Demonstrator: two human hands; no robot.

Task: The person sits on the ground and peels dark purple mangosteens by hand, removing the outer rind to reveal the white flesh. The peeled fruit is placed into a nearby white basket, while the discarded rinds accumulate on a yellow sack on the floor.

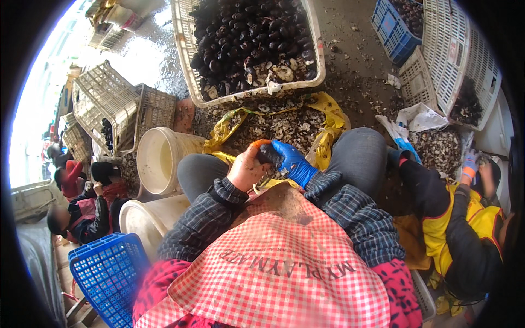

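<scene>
My left hand [248, 167], bare except for an orange covering on a finger, meets my right hand [294, 162] in front of my lap. The right hand wears a blue glove with grey bits stuck to it. Between them the fingers close around a dark piece [268, 156], partly hidden. Whether either hand also holds a tool cannot be told. Just beyond, a yellow plastic sack [334, 110] lies open, filled with dark and pale peelings [283, 125]. Farther ahead, a white plastic crate [320, 61] holds many dark oval nuts or corms [250, 39] and some pale scraps.
White buckets [154, 160] and a blue basket [108, 270] stand at my left, with tilted crates [106, 106] behind. At right, a co-worker in a yellow vest [441, 229] sits by a peelings heap [434, 149] and stacked crates [447, 45]. Other people [88, 213] sit far left.
</scene>
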